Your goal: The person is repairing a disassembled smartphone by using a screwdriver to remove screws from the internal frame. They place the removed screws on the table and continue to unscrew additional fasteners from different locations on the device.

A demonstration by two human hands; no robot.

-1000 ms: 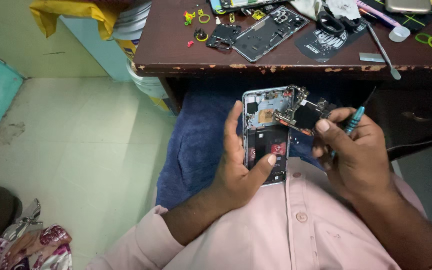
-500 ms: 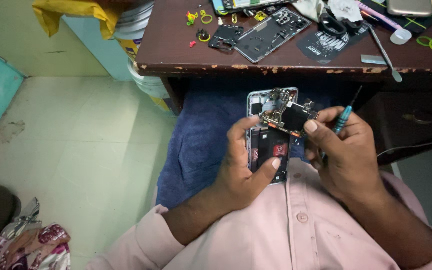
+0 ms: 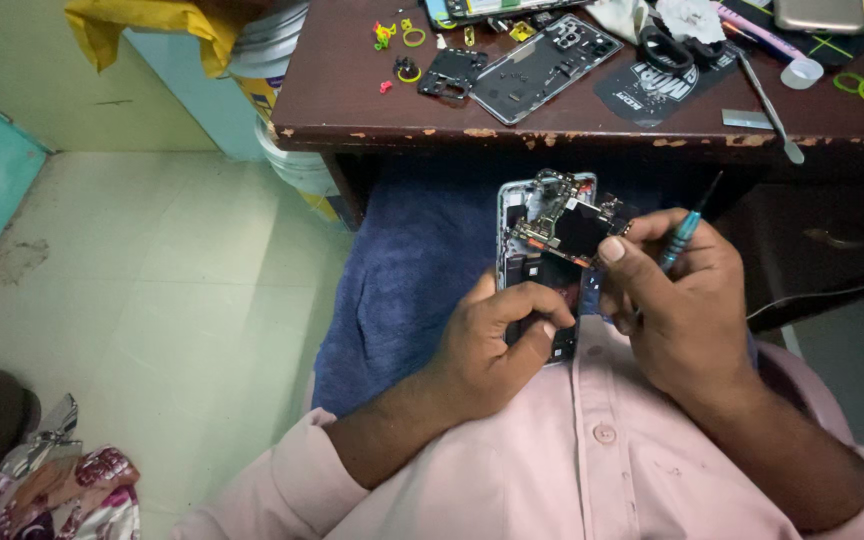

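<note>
Two hands share one small job over our lap. Our left hand (image 3: 497, 345) cradles the opened phone (image 3: 542, 265), fingers curled round its left edge and the thumb pressed flat on the dark lower half. Our right hand (image 3: 677, 300) is closed too: thumb and forefinger pinch the circuit board (image 3: 572, 228), which sits tilted, one end lifted out of the frame, while the other fingers clamp a slim teal screwdriver (image 3: 687, 225) against the palm, its tip pointing up and away from the phone.

We judge the step to be the lifting out of that board. Whether any ribbon still ties it down is too small for us to tell, so the next move wants a slow, level pull and a steady left grip.

Textures differ sharply: the board is crowded and glinting with metal shields, the phone's rim smooth and pale, the blue towel (image 3: 412, 280) beneath it soft and nappy. Beyond, the brown desk (image 3: 352, 90) shows a chipped front edge and carries a dark rear cover (image 3: 542, 65), a small black plate (image 3: 450, 72), yellow rings (image 3: 414, 37) and steel tweezers (image 3: 767, 100).
</note>
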